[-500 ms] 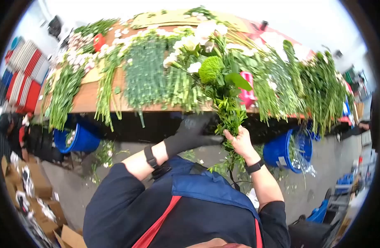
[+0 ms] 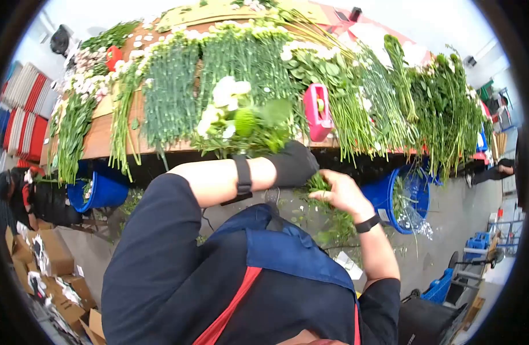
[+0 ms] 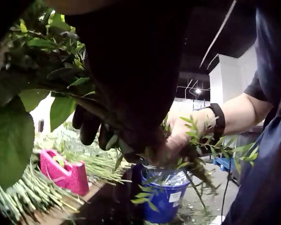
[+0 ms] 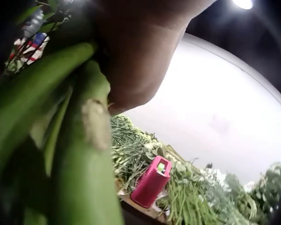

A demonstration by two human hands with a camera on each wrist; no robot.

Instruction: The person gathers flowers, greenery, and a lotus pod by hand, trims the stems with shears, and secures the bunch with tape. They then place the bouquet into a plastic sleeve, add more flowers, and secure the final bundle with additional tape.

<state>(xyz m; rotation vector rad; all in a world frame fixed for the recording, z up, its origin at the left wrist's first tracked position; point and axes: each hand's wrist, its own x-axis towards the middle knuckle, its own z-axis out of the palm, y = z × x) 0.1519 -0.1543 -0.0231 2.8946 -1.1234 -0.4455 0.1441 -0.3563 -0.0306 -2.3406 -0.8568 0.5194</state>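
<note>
A mixed bouquet of white flowers, one round green bloom and leafy sprigs tips to the left before the table edge in the head view. My left hand, in a dark glove, grips its stems, the fingers curled round them in the left wrist view. Just right of it, my bare right hand holds the lower stem end, thumb and fingers about the greenery. Thick green stems fill the near part of the right wrist view, beneath that hand. Leafy sprigs stick out past it in the left wrist view.
A pink tape dispenser stands near the front edge of the table. Bunches of cut stems lie along it. Blue buckets stand below at both sides. Cardboard boxes sit at left; clippings litter the floor.
The bouquet has swung from upright over to the left, its blooms now lower. My left hand has turned and moved right, close to my right hand, which has shifted slightly right and down.
</note>
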